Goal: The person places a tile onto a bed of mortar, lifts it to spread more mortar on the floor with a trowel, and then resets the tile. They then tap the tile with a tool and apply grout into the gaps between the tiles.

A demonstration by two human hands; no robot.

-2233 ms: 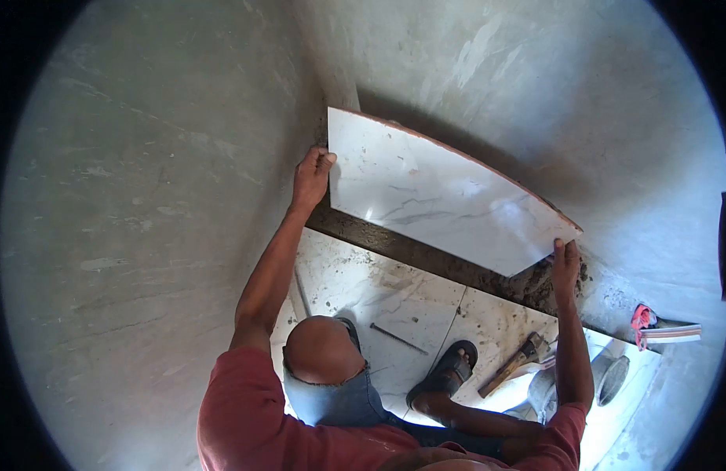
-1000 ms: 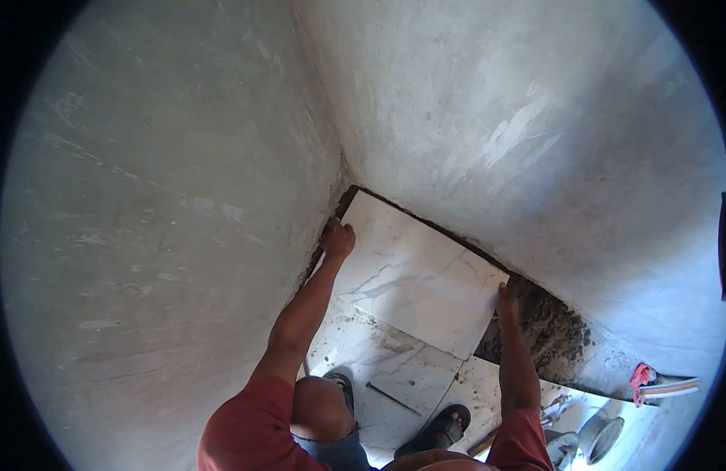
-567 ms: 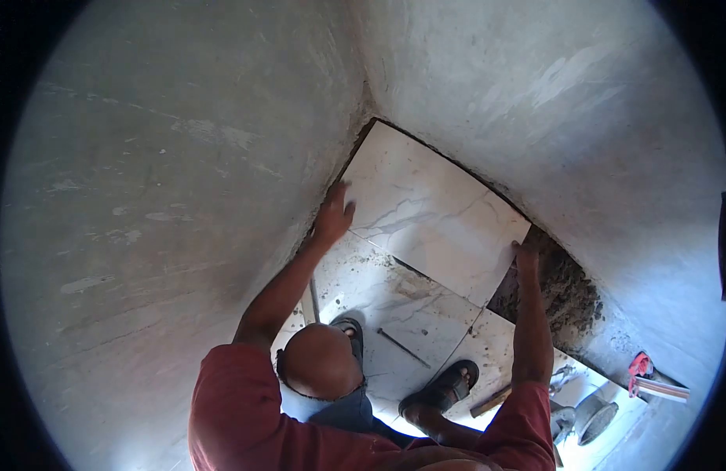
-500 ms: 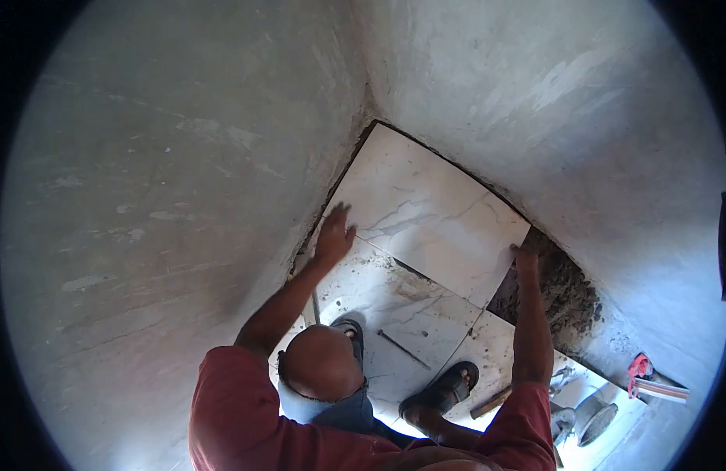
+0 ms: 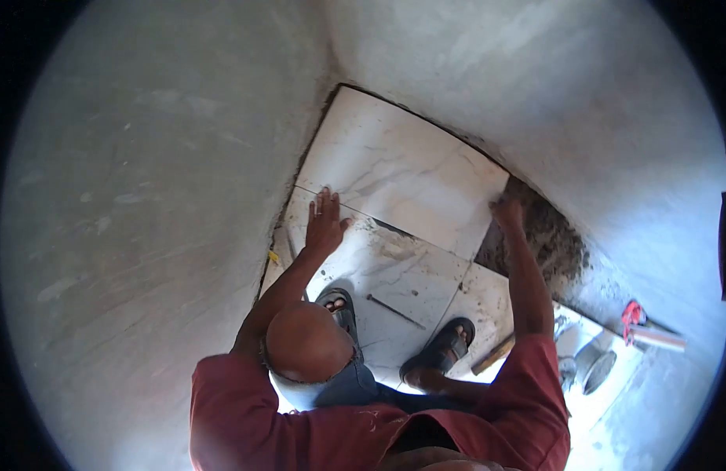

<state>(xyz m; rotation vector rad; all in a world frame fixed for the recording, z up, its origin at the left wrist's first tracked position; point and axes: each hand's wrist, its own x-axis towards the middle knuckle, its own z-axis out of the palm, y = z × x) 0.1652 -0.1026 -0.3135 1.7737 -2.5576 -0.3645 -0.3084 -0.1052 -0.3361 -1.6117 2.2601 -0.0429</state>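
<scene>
A large white marble-patterned tile [image 5: 410,177] lies in the corner between two walls. My left hand [image 5: 325,224] rests flat with fingers spread at the seam between this tile and the dusty tile [image 5: 386,275] nearer me. At the tile's right edge, beside a patch of dark rough mortar [image 5: 547,235], is my right hand [image 5: 508,213]. Its fingers are curled against that edge. A narrow dark gap shows along part of the seam.
A long thin metal rod [image 5: 396,312] lies between my sandalled feet. To the right are a wooden piece [image 5: 494,355], a metal bowl-like object [image 5: 597,369] and a red item [image 5: 632,316] beside a striped strip [image 5: 656,338]. Plastered walls [image 5: 167,196] rise on both sides.
The view has shifted, so the floor appears higher and farther left. My left hand now lies flatter, across the seam. My right hand remains at the tile's right edge, a little farther up along it.
</scene>
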